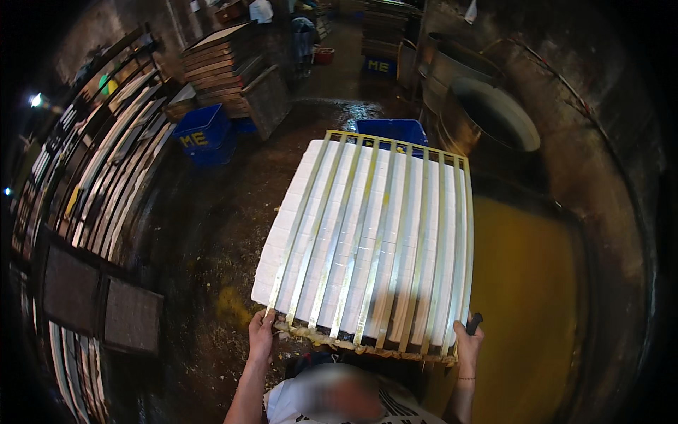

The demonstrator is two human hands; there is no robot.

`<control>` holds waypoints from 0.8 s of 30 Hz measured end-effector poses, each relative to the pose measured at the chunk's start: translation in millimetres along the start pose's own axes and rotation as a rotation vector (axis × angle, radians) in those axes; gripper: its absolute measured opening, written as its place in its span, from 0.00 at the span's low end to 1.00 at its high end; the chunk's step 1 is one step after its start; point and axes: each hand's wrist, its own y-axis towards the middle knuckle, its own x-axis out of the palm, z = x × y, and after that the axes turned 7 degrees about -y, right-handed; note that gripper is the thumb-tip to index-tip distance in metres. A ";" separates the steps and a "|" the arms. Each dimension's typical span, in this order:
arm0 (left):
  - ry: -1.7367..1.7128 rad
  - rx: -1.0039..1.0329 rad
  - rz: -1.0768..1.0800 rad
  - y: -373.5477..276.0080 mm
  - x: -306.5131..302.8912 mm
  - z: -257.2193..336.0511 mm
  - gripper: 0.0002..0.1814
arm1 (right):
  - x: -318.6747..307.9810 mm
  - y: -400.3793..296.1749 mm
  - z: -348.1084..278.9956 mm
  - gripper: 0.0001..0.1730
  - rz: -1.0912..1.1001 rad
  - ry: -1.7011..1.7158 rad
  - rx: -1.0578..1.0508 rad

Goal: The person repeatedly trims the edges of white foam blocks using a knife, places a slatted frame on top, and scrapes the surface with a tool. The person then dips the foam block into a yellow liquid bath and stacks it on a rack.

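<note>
A slatted metal rack (378, 212) spans the space before me, lying over a white slab scored into blocks (286, 228). At its near left corner my left hand (261, 333) grips the frame. My right hand (469, 339) is closed on the near right corner, with a black-handled tool (474, 324) also in it; the rest of that tool is hidden. Ragged yellowish material hangs along the rack's near edge. The slab's left side sticks out past the slats. What bears the slab from below cannot be seen.
Blue bins (198, 132) stand ahead left, another blue bin (392, 127) beyond the rack. Large metal vats (495, 114) are ahead right, above a yellow-brown surface (524, 297). Stacked wooden trays (212, 71) and long shelves (116, 175) line the left. The floor looks wet.
</note>
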 end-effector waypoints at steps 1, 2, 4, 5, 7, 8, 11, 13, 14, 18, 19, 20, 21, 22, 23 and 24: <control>-0.028 0.011 -0.016 3.5 -4.2 -3.4 0.14 | -0.1 -0.3 2.0 0.31 0.012 0.010 -0.008; -0.053 0.023 -0.034 5.4 -7.6 -5.2 0.13 | -0.6 4.1 7.2 0.32 -0.020 0.029 0.034; -0.044 0.008 -0.021 6.6 -7.0 -3.4 0.12 | 0.6 0.8 -0.4 0.31 -0.003 -0.007 0.019; -0.038 -0.001 -0.017 7.1 -6.3 -2.3 0.12 | 0.8 -1.6 -3.9 0.31 0.008 -0.023 0.013; -0.020 0.023 -0.022 7.7 -4.2 -0.5 0.11 | 0.2 -3.4 -7.5 0.31 0.007 -0.011 0.022; -0.010 0.035 -0.025 8.4 -3.2 -0.2 0.11 | -0.2 -4.9 -9.4 0.30 0.007 -0.004 0.027; 0.000 0.021 -0.020 8.8 -3.8 0.4 0.11 | 5.2 -14.7 -29.0 0.30 0.008 0.004 0.061; -0.020 0.022 -0.036 12.2 -3.7 -2.2 0.11 | 1.5 -9.0 -10.9 0.30 0.033 -0.013 -0.023; -0.030 0.023 -0.042 13.7 -4.5 -3.4 0.11 | -0.4 -5.8 -1.2 0.30 0.044 -0.022 -0.065; -0.064 0.013 -0.040 14.4 -7.6 -3.3 0.11 | 2.4 -9.3 -4.5 0.30 0.028 0.001 -0.047; -0.074 0.011 -0.032 14.9 -7.7 -3.5 0.10 | 2.4 -9.5 -4.1 0.30 0.019 0.013 -0.028; -0.083 0.010 -0.026 15.6 -7.5 -3.4 0.10 | 2.7 -10.3 -4.2 0.30 0.010 0.025 -0.009; -0.059 0.007 -0.022 13.5 -5.5 0.2 0.11 | 3.5 -12.3 -10.4 0.31 0.029 -0.040 0.029; -0.034 0.003 -0.019 9.8 -2.9 6.2 0.11 | 2.4 -14.1 -19.1 0.31 0.048 -0.104 0.069; -0.007 0.000 -0.018 9.2 -1.3 10.3 0.11 | 0.8 -17.7 -26.2 0.32 0.069 -0.167 0.111; 0.103 0.143 0.014 14.9 -9.6 8.1 0.11 | -8.2 -17.6 -29.0 0.31 0.154 -0.291 -0.010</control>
